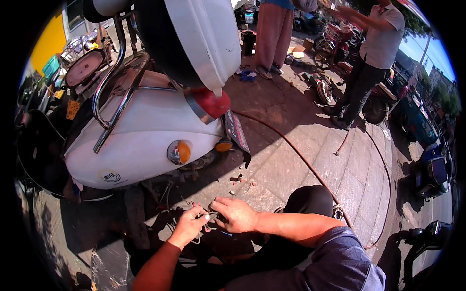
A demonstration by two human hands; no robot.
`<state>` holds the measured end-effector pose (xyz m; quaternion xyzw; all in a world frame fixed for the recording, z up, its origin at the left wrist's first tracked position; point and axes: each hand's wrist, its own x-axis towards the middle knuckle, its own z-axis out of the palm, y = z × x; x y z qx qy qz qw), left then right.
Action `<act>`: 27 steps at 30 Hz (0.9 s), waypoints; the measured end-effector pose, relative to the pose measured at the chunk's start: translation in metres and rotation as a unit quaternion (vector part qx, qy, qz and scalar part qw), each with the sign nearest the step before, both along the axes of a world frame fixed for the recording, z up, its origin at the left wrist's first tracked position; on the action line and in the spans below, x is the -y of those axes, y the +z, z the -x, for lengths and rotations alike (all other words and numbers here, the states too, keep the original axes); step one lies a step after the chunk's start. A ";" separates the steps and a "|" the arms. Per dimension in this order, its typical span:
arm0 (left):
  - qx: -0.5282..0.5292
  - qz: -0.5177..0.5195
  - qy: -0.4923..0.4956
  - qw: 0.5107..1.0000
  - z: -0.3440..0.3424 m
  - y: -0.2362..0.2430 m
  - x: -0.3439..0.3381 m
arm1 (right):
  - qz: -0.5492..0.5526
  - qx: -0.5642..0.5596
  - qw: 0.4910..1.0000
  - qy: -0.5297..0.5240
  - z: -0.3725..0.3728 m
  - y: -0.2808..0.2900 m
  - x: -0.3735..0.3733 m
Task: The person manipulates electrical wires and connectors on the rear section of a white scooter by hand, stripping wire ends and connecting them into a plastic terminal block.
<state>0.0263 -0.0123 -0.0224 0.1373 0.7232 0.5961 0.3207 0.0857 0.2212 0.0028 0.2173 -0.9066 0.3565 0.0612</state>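
Low beside the white scooter [141, 131], my two hands meet fingertip to fingertip. My left hand [188, 227] is closed in a pinch on a thin dark wire [211, 216]. From the other side my right hand [236, 215] curls its fingers round the same spot, closed too. Its palm side is hidden, and so is the exact join between the fingers. Small red pieces and loose wire ends show around the fingertips. Above them the scooter's orange turn signal [180, 152] and red tail light [209, 104] face outward.
A brown hose [291, 145] curves across the paving on my right. Small loose parts [240, 178] lie on the ground ahead. Two people stand farther off, one in pink trousers [274, 36], one in a light shirt [386, 36]. Parked vehicles, including a blue one [432, 169], line the right.
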 end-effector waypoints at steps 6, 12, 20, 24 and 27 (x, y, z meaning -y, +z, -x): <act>0.123 -0.023 -0.019 0.992 0.001 0.016 -0.002 | -0.092 -0.116 0.987 0.060 0.000 -0.001 -0.007; 0.032 0.005 -0.045 0.998 0.007 -0.008 0.004 | -0.069 -0.098 0.992 0.042 0.006 -0.002 -0.003; 0.018 0.003 -0.036 0.999 0.003 -0.008 0.003 | -0.052 -0.091 0.994 0.020 0.000 0.001 -0.001; 0.014 0.006 -0.039 0.999 0.003 -0.001 0.001 | -0.053 -0.107 0.992 0.032 0.003 0.003 -0.005; -0.034 0.027 -0.061 0.997 0.004 0.009 0.000 | -0.057 -0.100 0.993 0.036 0.005 0.010 -0.008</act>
